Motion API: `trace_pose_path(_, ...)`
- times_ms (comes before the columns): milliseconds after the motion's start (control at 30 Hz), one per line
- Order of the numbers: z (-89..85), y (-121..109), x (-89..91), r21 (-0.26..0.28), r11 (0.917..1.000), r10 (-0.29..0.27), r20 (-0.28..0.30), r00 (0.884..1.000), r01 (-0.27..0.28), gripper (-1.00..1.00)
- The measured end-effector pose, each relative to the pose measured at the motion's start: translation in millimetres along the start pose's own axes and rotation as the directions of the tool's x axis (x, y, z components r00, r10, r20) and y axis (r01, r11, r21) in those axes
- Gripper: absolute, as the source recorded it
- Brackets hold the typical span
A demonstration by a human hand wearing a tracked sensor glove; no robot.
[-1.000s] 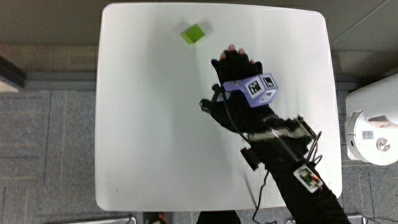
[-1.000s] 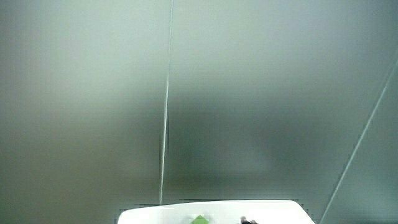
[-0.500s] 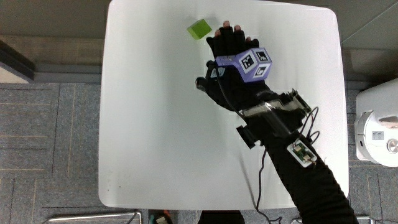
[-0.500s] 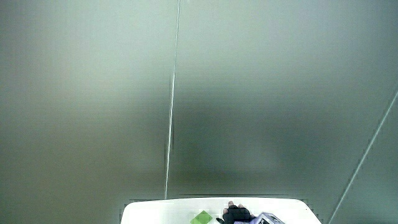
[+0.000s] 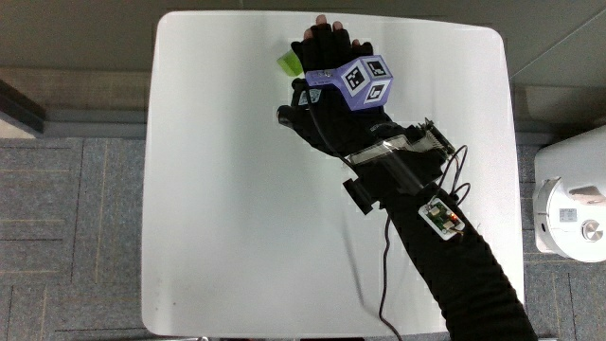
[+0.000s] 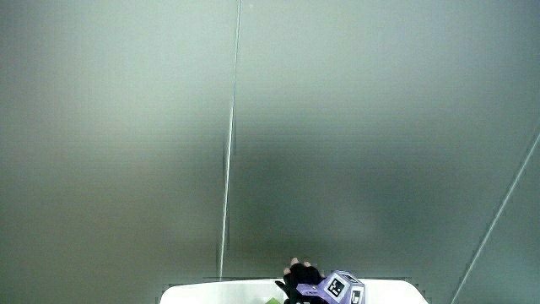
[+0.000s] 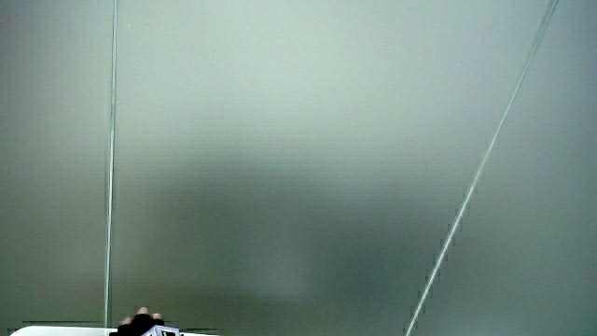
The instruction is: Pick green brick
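Observation:
The green brick [image 5: 286,64] lies on the white table [image 5: 218,189] close to the table's edge farthest from the person. Only a small corner of it shows beside the black-gloved hand [image 5: 327,55], which lies over most of it. The fingers [image 5: 322,30] stretch out flat toward that edge, and the thumb [image 5: 285,115] stands apart from the brick, nearer to the person. The patterned cube [image 5: 358,81] sits on the hand's back. Both side views show mostly a pale wall. The hand [image 6: 301,274] with a sliver of the brick [image 6: 272,301] shows in a side view, and so does the hand [image 7: 140,323].
The forearm [image 5: 426,208], with cables and a small board strapped to it, crosses the table from the person's edge. A white appliance [image 5: 573,204] stands on the grey carpet beside the table.
The hand has moved away from the person and sideways, from beside the green brick to over it. The brick is now mostly covered. It has not visibly moved.

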Motion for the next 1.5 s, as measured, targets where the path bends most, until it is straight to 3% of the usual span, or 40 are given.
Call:
trace_pose_path(200, -4.4, 15, 4.2, -0.036, 0.9983, -0.047, -0.027, 0.999, 0.046, 0.00)
trace_pose_path(233, -5.3, 19, 4.9, -0.083, 0.9951, -0.057, -0.030, 0.998, 0.054, 0.00)
trace_pose_path(267, 8.6, 16, -10.6, -0.172, 0.9804, -0.110, -0.078, 0.991, 0.095, 0.00)
trace_pose_path(300, -0.5, 25, -2.2, -0.140, 0.9886, -0.064, -0.064, 0.996, 0.054, 0.00)
trace_pose_path(367, -1.4, 30, -4.7, -0.199, 0.9783, -0.076, -0.078, 0.994, 0.059, 0.00)
trace_pose_path(400, -4.8, 34, -3.1, -0.239, 0.9678, -0.097, -0.061, 0.993, 0.080, 0.00)
trace_pose_path(433, -2.9, 34, -8.1, -0.256, 0.9646, -0.084, -0.068, 0.994, 0.064, 0.00)
trace_pose_path(467, -4.1, 35, -9.0, -0.263, 0.9608, -0.103, -0.050, 0.993, 0.087, 0.00)
trace_pose_path(500, -8.2, 40, -6.4, -0.286, 0.9505, -0.132, -0.015, 0.991, 0.122, 0.05)
trace_pose_path(533, -7.7, 40, -8.1, -0.297, 0.9452, -0.142, 0.000, 0.990, 0.136, 0.09)
trace_pose_path(567, -7.1, 41, -8.3, -0.294, 0.9434, -0.152, 0.031, 0.988, 0.154, 0.14)
trace_pose_path(633, -5.4, 41, -7.9, -0.303, 0.9396, -0.158, 0.027, 0.987, 0.159, 0.23)
trace_pose_path(767, -8.2, 40, -4.3, -0.295, 0.9421, -0.167, -0.002, 0.986, 0.159, 0.41)
trace_pose_path(800, -8.8, 39, -3.6, -0.271, 0.9493, -0.167, -0.007, 0.986, 0.159, 0.45)
trace_pose_path(933, -14.8, 41, 0.4, -0.262, 0.9505, -0.174, -0.007, 0.985, 0.166, 0.64)
trace_pose_path(1000, -17.5, 39, 3.2, -0.242, 0.9602, -0.153, -0.037, 0.988, 0.139, 0.73)
trace_pose_path(1033, -20.9, 39, 7.1, -0.230, 0.9606, -0.164, -0.015, 0.986, 0.156, 0.77)
trace_pose_path(1067, -20.3, 37, 7.0, -0.205, 0.9692, -0.145, -0.022, 0.989, 0.137, 0.82)
trace_pose_path(1200, -17.9, 34, 7.0, -0.171, 0.9760, -0.142, -0.028, 0.989, 0.135, 1.00)
trace_pose_path(1333, -14.9, 31, 6.1, -0.124, 0.9820, -0.148, -0.040, 0.988, 0.142, 1.00)
trace_pose_path(1433, -18.7, 32, 10.8, -0.138, 0.9811, -0.146, -0.065, 0.987, 0.136, 1.00)
trace_pose_path(1500, -17.5, 30, 11.0, -0.121, 0.9829, -0.149, -0.077, 0.986, 0.139, 1.00)
